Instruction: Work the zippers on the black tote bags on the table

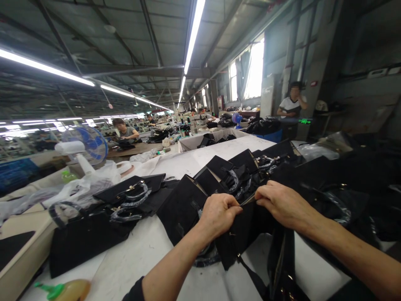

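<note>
My left hand [219, 215] and my right hand [282, 204] are both closed on the top edge of a black handbag [241, 236] standing on the white table [134, 259]. The fingers pinch the rim from either side, the hands a little apart. Behind the bag lies a row of similar black bags [219, 171] with handles wrapped in clear plastic. More black bags [125, 196] lie flat to the left.
A white and blue desk fan [86, 148] stands at the left. A bottle with a green nozzle [64, 289] lies at the near left edge. Seated and standing people work at benches farther back. A dark pile of bags [351, 188] fills the right side.
</note>
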Motion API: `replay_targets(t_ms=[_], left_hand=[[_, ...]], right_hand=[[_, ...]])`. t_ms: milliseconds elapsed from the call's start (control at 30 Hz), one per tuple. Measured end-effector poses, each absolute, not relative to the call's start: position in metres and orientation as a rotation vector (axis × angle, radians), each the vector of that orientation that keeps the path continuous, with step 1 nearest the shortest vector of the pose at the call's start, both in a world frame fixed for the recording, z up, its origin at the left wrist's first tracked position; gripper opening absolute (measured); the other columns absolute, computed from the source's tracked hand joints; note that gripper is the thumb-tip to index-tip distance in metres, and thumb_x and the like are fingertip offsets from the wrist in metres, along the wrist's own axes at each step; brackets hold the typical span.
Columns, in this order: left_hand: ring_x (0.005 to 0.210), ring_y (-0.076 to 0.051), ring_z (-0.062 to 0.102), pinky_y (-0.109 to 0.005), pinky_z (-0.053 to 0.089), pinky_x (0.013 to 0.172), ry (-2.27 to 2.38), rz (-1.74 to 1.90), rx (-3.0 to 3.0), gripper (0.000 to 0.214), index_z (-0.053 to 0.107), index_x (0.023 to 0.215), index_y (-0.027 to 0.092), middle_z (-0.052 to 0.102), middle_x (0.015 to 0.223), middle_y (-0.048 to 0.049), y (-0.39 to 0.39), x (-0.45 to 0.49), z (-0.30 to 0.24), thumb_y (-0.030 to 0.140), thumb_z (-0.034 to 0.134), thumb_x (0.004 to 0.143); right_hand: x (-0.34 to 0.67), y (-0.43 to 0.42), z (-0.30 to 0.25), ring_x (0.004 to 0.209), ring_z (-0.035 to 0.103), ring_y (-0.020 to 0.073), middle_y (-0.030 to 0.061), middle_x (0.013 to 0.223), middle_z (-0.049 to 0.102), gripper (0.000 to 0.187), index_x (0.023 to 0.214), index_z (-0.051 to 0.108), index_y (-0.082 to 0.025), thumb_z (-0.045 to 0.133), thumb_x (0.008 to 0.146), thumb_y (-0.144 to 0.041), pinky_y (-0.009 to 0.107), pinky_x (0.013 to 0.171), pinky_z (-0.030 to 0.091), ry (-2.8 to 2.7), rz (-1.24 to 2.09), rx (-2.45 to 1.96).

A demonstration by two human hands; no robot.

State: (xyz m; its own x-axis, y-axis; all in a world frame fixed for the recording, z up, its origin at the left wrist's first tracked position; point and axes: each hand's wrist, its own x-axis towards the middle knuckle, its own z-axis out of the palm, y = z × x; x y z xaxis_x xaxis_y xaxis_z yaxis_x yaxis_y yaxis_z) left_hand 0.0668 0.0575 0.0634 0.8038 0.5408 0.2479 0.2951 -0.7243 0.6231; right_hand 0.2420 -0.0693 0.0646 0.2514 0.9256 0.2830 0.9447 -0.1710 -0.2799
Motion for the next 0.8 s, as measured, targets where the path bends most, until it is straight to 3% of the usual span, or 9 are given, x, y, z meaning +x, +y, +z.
replay_targets(t_ms=[167, 500, 800], left_hand=[[0.072, -0.017, 0.063, -0.027, 0.04, 0.065, 0.607, 0.551, 2.427, 0.012, 0.071, 0.069, 0.022, 0.071, 0.072, 0.0013, 0.055, 0.069, 0.065, 0.026, 0.064, 0.077], [0.072, -0.015, 0.063, -0.026, 0.038, 0.066, 0.627, 0.517, 2.429, 0.012, 0.071, 0.069, 0.021, 0.071, 0.072, 0.0023, 0.054, 0.071, 0.064, 0.028, 0.063, 0.077], [0.058, -0.013, 0.051, -0.025, 0.028, 0.053, 0.604, 0.263, 2.538, 0.017, 0.064, 0.065, 0.02, 0.058, 0.058, 0.0034, 0.068, 0.091, 0.076, 0.036, 0.064, 0.071]], right_hand=[[0.244, -0.062, 0.064, 0.075, 0.056, 0.0163, 0.0012, 0.083, 0.055, 0.018, 0.102, 0.063, -0.025, 0.055, 0.088, -0.017, 0.028, 0.07, 0.039, -1.635, -0.106, -2.142], [0.248, -0.054, 0.064, 0.09, 0.057, 0.0193, 0.0032, 0.088, 0.064, 0.019, 0.096, 0.07, -0.026, 0.055, 0.089, -0.016, 0.029, 0.075, 0.041, -1.71, -0.116, -2.139], [0.242, -0.051, 0.065, 0.071, 0.053, 0.0153, 0.0015, 0.079, 0.057, 0.017, 0.08, 0.068, -0.024, 0.055, 0.088, -0.017, 0.028, 0.061, 0.034, -1.719, -0.173, -2.174]])
